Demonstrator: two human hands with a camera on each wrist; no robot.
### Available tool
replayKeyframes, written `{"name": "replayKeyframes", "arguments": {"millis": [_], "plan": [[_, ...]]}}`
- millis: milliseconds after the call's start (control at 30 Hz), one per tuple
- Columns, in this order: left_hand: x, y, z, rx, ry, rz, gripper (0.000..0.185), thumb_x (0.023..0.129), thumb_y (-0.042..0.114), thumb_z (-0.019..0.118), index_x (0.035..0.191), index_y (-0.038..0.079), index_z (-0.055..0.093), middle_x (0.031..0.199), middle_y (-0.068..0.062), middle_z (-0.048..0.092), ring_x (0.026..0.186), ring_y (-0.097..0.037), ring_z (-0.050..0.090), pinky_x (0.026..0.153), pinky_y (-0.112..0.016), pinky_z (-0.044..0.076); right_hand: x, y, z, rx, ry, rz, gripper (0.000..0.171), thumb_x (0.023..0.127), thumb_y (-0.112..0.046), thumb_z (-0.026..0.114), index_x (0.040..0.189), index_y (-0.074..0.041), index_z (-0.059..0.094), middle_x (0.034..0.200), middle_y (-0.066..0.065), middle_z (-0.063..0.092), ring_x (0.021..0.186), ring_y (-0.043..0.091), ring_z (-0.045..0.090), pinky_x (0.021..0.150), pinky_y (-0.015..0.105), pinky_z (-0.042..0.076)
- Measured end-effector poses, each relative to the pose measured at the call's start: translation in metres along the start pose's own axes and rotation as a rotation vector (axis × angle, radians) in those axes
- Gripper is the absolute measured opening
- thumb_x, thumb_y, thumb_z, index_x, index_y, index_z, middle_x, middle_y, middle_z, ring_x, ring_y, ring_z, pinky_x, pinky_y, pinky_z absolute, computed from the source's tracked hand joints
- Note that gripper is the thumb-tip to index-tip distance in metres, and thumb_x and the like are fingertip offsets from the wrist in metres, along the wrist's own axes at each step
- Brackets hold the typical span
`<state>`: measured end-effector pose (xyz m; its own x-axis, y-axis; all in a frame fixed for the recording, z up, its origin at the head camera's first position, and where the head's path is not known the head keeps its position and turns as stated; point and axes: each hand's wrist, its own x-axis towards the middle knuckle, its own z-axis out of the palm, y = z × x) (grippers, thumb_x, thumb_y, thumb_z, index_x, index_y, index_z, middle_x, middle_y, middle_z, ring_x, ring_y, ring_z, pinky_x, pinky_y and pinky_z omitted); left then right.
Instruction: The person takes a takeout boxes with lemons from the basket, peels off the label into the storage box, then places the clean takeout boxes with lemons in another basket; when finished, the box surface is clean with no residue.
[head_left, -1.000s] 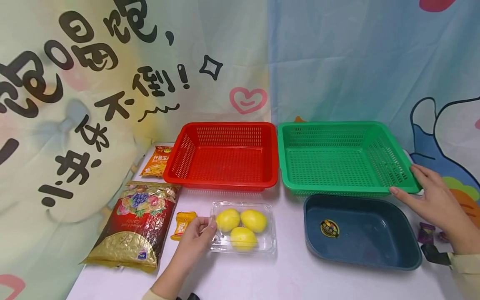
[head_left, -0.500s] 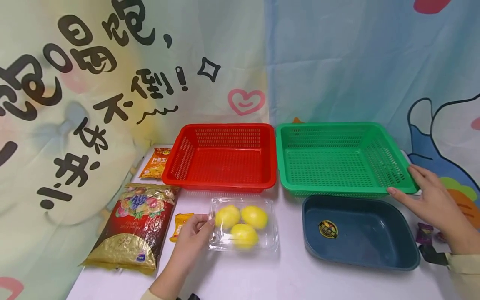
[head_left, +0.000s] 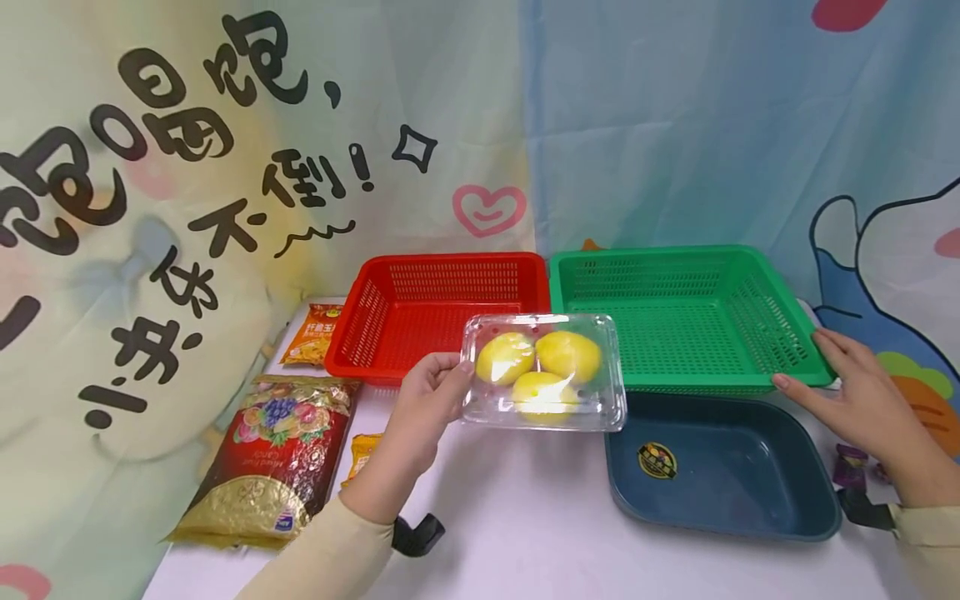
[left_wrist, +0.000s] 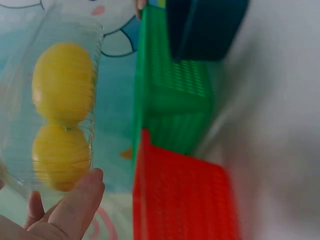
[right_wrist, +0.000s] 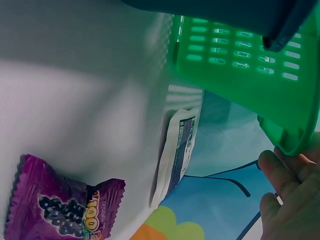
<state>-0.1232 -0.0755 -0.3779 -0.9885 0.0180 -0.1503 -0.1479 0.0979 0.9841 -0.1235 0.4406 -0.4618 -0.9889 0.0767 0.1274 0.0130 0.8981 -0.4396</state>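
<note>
The left hand (head_left: 427, 400) is reaching forward from a cream sleeve and gripping the left edge of a clear plastic clamshell box (head_left: 543, 371), thumb on top and fingers curled beneath. It is holding the box level in the air, above the white table (head_left: 525, 533), in front of the near rims of the two mesh baskets. In the left wrist view the fingertips (left_wrist: 75, 200) are pressing against the box's clear wall.

The box is extending to the right of that hand, and three yellow round fruits (head_left: 540, 367) are sitting inside it, closely packed.

The right hand (head_left: 855, 400) is lying at the right side of the scene with fingers straight and relaxed, its fingertips touching the near right corner of the green basket (head_left: 675, 317); it is not closing around anything. In the right wrist view the fingers (right_wrist: 285, 185) are sitting just under that basket's corner rim.

The red basket (head_left: 420, 308) is standing just left of the green one, their sides touching or nearly so; no contents are showing in either. A dark blue tray (head_left: 720, 467) is lying near the green basket, holding only a round sticker (head_left: 658, 459).

At the left, a large red and gold bag (head_left: 270, 450) is lying flat, with an orange packet (head_left: 315, 333) beyond it and a small orange sachet (head_left: 363, 454) beside it. A purple candy wrapper (right_wrist: 60, 210) is lying on the table near the right hand.
</note>
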Motion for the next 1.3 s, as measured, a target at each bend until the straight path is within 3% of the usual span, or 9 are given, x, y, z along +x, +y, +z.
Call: {"name": "replayKeyframes", "arguments": {"millis": [100, 267, 400, 600, 733, 1000, 1100, 1200, 1300], "plan": [[0.018, 0.014, 0.02, -0.037, -0.027, 0.019, 0.036, 0.102, 0.029, 0.064, 0.126, 0.002, 0.062, 0.105, -0.012, 0.068, 0.092, -0.018, 0.062, 0.086, -0.03, 0.063, 0.0, 0.001, -0.001, -0.009, 0.0, 0.005, 0.102, 0.101, -0.047, 0.065, 0.162, 0.009, 0.005, 0.169, 0.038, 0.005, 0.152, 0.061, 0.012, 0.117, 0.083, 0.014], [0.048, 0.03, 0.05, -0.047, -0.04, 0.029, 0.037, 0.101, 0.035, 0.066, 0.125, 0.006, 0.062, 0.111, -0.011, 0.07, 0.102, -0.023, 0.069, 0.092, -0.036, 0.064, 0.0, 0.0, 0.0, -0.011, -0.007, 0.005, 0.103, 0.1, -0.048, 0.065, 0.162, 0.01, 0.006, 0.168, 0.038, 0.007, 0.151, 0.061, 0.014, 0.117, 0.083, 0.015], [0.072, 0.033, 0.069, -0.071, -0.031, -0.001, 0.036, 0.101, 0.034, 0.067, 0.125, 0.007, 0.061, 0.116, -0.013, 0.07, 0.106, -0.028, 0.071, 0.096, -0.04, 0.064, 0.001, -0.003, 0.001, -0.007, -0.013, 0.011, 0.103, 0.1, -0.049, 0.065, 0.162, 0.01, 0.007, 0.169, 0.037, 0.007, 0.152, 0.061, 0.014, 0.116, 0.083, 0.016], [0.097, 0.03, 0.1, -0.088, -0.008, -0.062, 0.038, 0.102, 0.033, 0.068, 0.126, 0.004, 0.062, 0.119, -0.011, 0.068, 0.1, -0.023, 0.07, 0.094, -0.041, 0.064, 0.003, -0.005, 0.0, -0.001, -0.016, 0.014, 0.103, 0.1, -0.049, 0.065, 0.163, 0.007, 0.008, 0.17, 0.036, 0.007, 0.152, 0.061, 0.014, 0.115, 0.084, 0.017], [0.106, 0.032, 0.124, -0.061, -0.011, -0.093, 0.034, 0.102, 0.033, 0.068, 0.12, 0.004, 0.064, 0.112, -0.008, 0.067, 0.09, -0.019, 0.068, 0.09, -0.04, 0.065, -0.002, -0.002, 0.0, 0.0, 0.001, 0.024, 0.103, 0.1, -0.049, 0.066, 0.163, 0.007, 0.008, 0.17, 0.036, 0.007, 0.151, 0.061, 0.015, 0.115, 0.084, 0.018], [0.113, 0.03, 0.158, 0.151, -0.015, -0.071, 0.031, 0.101, 0.039, 0.067, 0.116, 0.012, 0.066, 0.098, 0.0, 0.067, 0.074, -0.016, 0.062, 0.074, -0.034, 0.058, -0.002, 0.003, -0.001, 0.042, -0.007, -0.01, 0.102, 0.098, -0.047, 0.068, 0.165, 0.004, 0.01, 0.171, 0.033, 0.008, 0.152, 0.06, 0.015, 0.114, 0.085, 0.017], [0.116, 0.024, 0.169, 0.213, -0.021, -0.069, 0.022, 0.101, 0.039, 0.066, 0.101, 0.017, 0.063, 0.08, 0.002, 0.06, 0.067, -0.015, 0.053, 0.064, -0.03, 0.049, 0.0, 0.005, -0.001, 0.063, -0.012, -0.022, 0.101, 0.098, -0.045, 0.068, 0.165, 0.003, 0.011, 0.171, 0.033, 0.009, 0.152, 0.06, 0.015, 0.113, 0.086, 0.016], [0.118, 0.017, 0.178, 0.244, -0.035, -0.077, 0.036, 0.103, 0.038, 0.063, 0.075, 0.018, 0.05, 0.063, 0.003, 0.043, 0.056, -0.017, 0.038, 0.053, -0.03, 0.037, 0.0, 0.007, 0.001, 0.073, -0.009, -0.022, 0.101, 0.098, -0.045, 0.069, 0.165, 0.003, 0.012, 0.171, 0.033, 0.01, 0.151, 0.061, 0.016, 0.113, 0.086, 0.017], [0.119, 0.01, 0.187, 0.247, -0.034, -0.095, 0.042, 0.103, 0.037, 0.063, 0.071, 0.019, 0.044, 0.06, 0.003, 0.035, 0.053, -0.018, 0.033, 0.052, -0.031, 0.032, -0.001, 0.008, 0.002, 0.079, -0.008, -0.013, 0.101, 0.098, -0.046, 0.069, 0.165, 0.002, 0.012, 0.171, 0.033, 0.011, 0.15, 0.061, 0.017, 0.112, 0.086, 0.018]]}}
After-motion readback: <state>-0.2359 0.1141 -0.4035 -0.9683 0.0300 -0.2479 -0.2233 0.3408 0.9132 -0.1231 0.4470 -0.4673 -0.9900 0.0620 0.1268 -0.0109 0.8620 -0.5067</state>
